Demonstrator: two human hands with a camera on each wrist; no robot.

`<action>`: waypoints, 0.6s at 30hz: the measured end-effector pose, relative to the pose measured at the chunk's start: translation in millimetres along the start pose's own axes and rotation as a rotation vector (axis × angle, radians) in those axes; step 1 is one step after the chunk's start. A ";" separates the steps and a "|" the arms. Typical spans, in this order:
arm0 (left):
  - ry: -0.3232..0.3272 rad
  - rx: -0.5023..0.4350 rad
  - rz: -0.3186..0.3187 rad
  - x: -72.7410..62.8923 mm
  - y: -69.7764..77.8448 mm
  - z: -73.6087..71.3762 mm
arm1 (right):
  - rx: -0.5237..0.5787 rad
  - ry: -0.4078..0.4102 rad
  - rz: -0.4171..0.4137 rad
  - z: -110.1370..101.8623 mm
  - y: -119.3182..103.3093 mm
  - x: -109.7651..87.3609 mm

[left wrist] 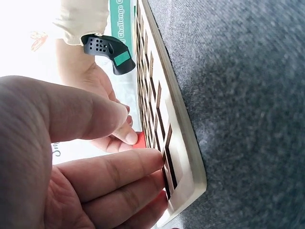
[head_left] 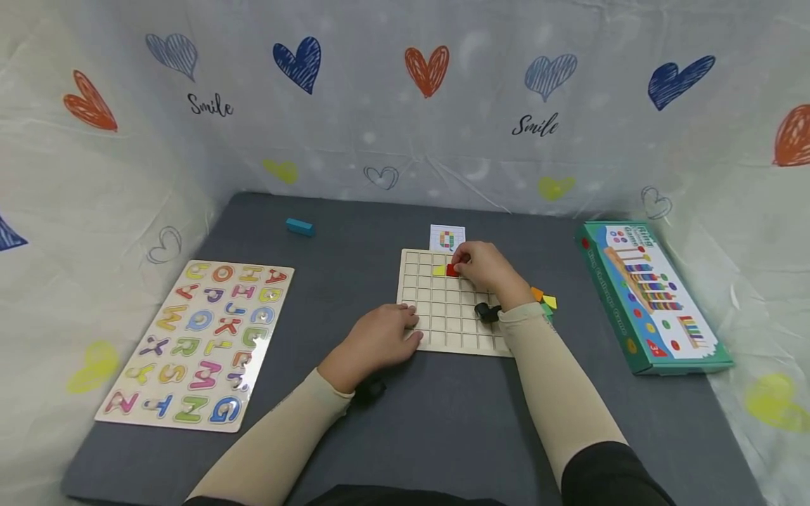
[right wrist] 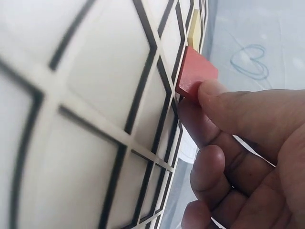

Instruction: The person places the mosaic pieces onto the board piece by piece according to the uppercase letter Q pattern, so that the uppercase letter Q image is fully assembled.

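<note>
At eight o'clock on the grid board (head_left: 436, 323), the left hand (head_left: 382, 337) rests, fingers relaxed, gripping nothing, presumably steadying it; yellow block (head_left: 439, 270) at eleven; and at twelve, red block (right wrist: 196, 71), edge pinched between the fingers of the right hand (head_left: 489, 270), probably for fine control.

Left hand (head_left: 376, 341) loose, right hand (head_left: 490, 269) in pinch grip

Looks like smooth wood on the grid board (head_left: 453, 309); like rough, matt cloth over the table (head_left: 436, 422).
</note>
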State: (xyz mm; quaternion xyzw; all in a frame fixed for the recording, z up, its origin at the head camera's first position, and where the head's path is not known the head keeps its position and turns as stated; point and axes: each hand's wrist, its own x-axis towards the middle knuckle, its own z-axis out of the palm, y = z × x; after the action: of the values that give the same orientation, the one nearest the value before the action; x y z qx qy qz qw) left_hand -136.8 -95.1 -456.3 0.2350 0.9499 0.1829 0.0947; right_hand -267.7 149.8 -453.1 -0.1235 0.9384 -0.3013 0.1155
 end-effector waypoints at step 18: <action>0.000 -0.004 0.002 -0.1 -0.6 0.7 | -0.053 0.015 0.020 7.3 0.0 0.2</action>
State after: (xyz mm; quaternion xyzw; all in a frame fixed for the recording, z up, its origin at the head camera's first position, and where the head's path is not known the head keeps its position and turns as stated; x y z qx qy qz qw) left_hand -136.8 -95.4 -457.2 0.2359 0.9493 0.1848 0.0952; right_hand -265.8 145.9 -458.9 -0.1151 0.9481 -0.2759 0.1083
